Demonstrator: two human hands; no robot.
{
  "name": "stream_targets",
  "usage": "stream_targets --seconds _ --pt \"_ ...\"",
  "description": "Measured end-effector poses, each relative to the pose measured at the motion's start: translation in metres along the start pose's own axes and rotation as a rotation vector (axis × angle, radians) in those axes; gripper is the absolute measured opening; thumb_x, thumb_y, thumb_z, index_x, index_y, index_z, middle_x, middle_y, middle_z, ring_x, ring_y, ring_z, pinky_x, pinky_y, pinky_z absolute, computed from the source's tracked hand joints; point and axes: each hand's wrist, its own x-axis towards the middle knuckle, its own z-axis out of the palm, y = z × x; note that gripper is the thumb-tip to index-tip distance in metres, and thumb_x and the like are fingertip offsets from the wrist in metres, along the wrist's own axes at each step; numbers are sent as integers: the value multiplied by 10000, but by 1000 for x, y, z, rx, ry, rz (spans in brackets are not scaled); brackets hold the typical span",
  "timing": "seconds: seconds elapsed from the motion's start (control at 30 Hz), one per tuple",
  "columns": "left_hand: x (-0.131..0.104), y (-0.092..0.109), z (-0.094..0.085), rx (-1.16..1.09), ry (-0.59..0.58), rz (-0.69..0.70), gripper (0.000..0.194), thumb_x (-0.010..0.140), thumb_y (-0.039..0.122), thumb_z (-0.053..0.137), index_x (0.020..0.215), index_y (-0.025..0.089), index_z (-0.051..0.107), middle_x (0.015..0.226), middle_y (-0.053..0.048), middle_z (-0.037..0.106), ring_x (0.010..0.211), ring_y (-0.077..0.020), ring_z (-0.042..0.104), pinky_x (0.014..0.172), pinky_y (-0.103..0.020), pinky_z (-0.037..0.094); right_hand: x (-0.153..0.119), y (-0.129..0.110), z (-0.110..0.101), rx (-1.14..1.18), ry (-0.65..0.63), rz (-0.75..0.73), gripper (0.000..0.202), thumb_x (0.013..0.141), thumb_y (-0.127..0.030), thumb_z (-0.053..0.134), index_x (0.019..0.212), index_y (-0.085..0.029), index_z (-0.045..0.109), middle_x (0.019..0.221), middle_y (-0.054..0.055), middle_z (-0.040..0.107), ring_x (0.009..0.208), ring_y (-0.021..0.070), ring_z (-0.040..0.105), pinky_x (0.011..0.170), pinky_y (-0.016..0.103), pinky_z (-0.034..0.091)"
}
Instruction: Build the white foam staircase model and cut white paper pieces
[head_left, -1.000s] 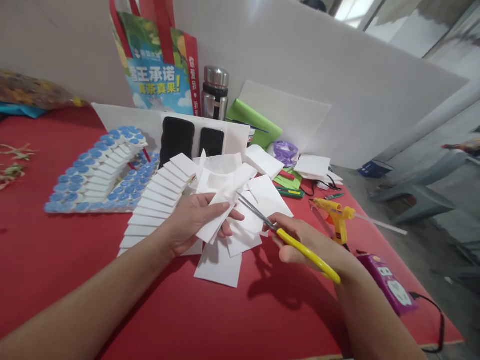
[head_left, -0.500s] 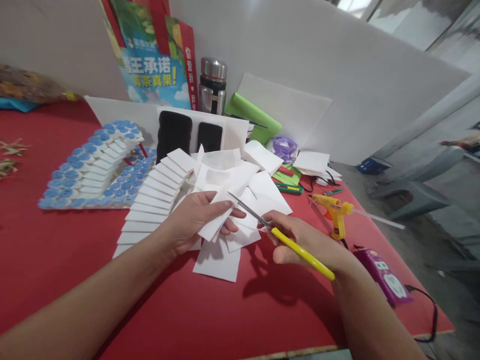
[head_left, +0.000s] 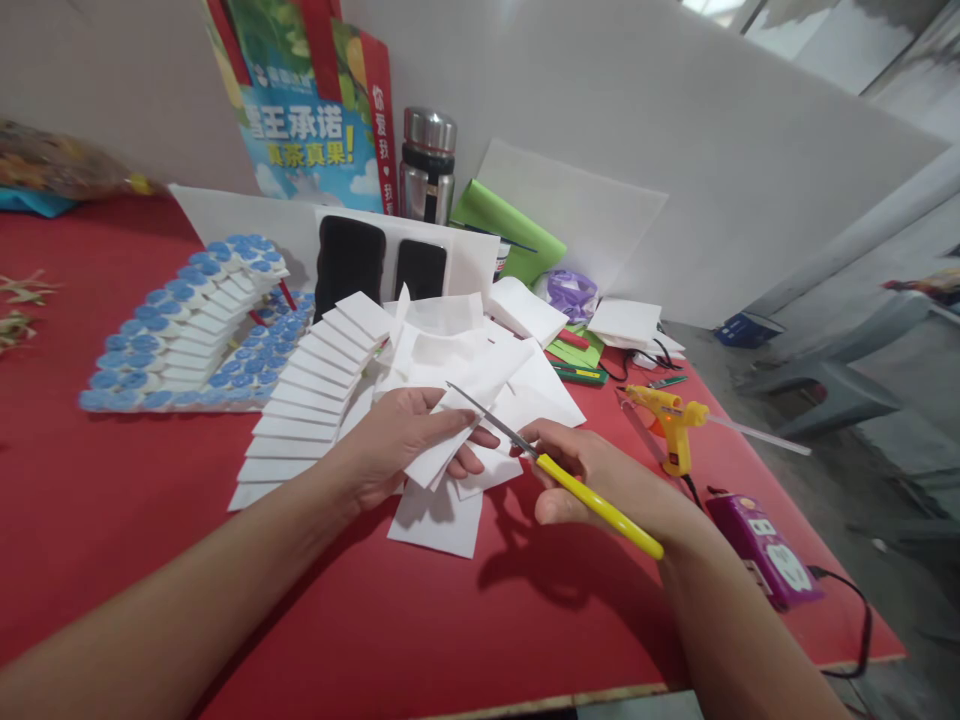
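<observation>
Folded white paper [head_left: 439, 455] is pinched between the thumb and fingers of my left hand [head_left: 405, 440], over a loose heap of white sheets [head_left: 517, 375]. My right hand [head_left: 581, 470] is closed on yellow-handled scissors [head_left: 600, 508]. Their metal blades point up and left, across the top of the paper near my left thumb. Beside my left forearm stands a fanned row of white folded pieces [head_left: 300, 400]. A white sheet [head_left: 439, 520] lies on the red table below the held paper.
Blue-and-white ring-shaped craft [head_left: 150, 345] at left; two dark phones [head_left: 349, 265] [head_left: 420, 272] propped behind the paper. A steel flask [head_left: 427, 165] and printed bag [head_left: 315, 130] stand at the back. Yellow glue gun [head_left: 675, 425] and purple power socket [head_left: 765, 550] lie at right.
My left hand and the folded paper have shifted slightly right. The scissors have moved a little left, with their tips now farther over the paper near my left thumb.
</observation>
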Motion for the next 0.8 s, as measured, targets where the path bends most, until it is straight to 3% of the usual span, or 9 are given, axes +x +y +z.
stream_targets --seconds 0.27,0.53,0.8 --pt "0 2 1 -13 18 -30 254 790 324 862 862 98 770 824 -138 806 511 -116 654 487 -198 527 3 1 2 -12 39 7 654 716 -746 808 1058 -216 638 826 -36 522 744 144 409 625 258 342" --pt "0 3 1 -7 5 -70 231 843 320 812 815 91 798 595 -98 725 461 -100 592 440 -159 465 4 0 4 55 62 16 532 731 -610 874 999 -203 661 749 -57 511 684 117 388 583 247 289" --pt "3 0 -4 -12 -33 -83 283 822 363 834 860 83 823 611 -111 729 493 -112 614 462 -163 483 5 5 5 163 65 28 482 688 -526 930 946 -201 684 681 -68 462 640 106 374 548 239 278"
